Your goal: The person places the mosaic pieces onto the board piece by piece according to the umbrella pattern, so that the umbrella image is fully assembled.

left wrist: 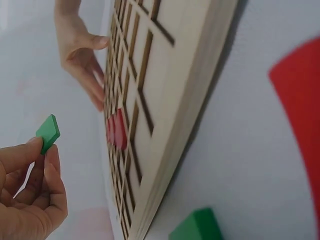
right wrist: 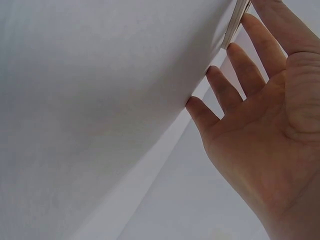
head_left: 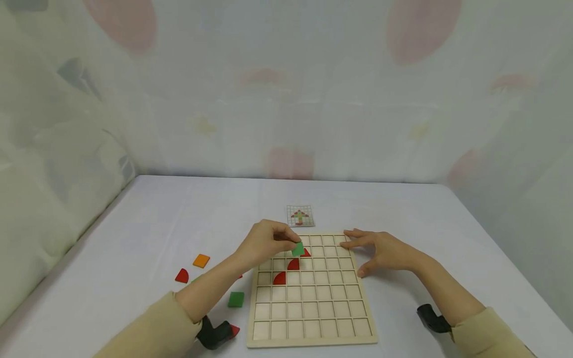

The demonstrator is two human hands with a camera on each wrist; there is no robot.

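Note:
Between thumb and fingertips my left hand (head_left: 268, 240) pinches a green square tile (head_left: 297, 249), held above the upper left part of a wooden grid board (head_left: 313, 342). In the left wrist view the green tile (left wrist: 48, 132) is tilted, its edge toward the fingers. Red pieces lie in cells of the board, among them two quarter-round tiles (head_left: 279, 278) and a partly covered red piece (head_left: 306, 252) near the held tile. My right hand (head_left: 388, 251) rests at the board's upper right edge with fingers spread; its fingertips (right wrist: 235, 46) are right at the board's corner.
Left of the board lie an orange square tile (head_left: 201, 260), a red quarter-round tile (head_left: 181, 276) and a green square tile (head_left: 236, 299); my left forearm partly hides others. A small pattern card (head_left: 300, 216) lies behind the board. White cloth walls (head_left: 286, 99) enclose the table.

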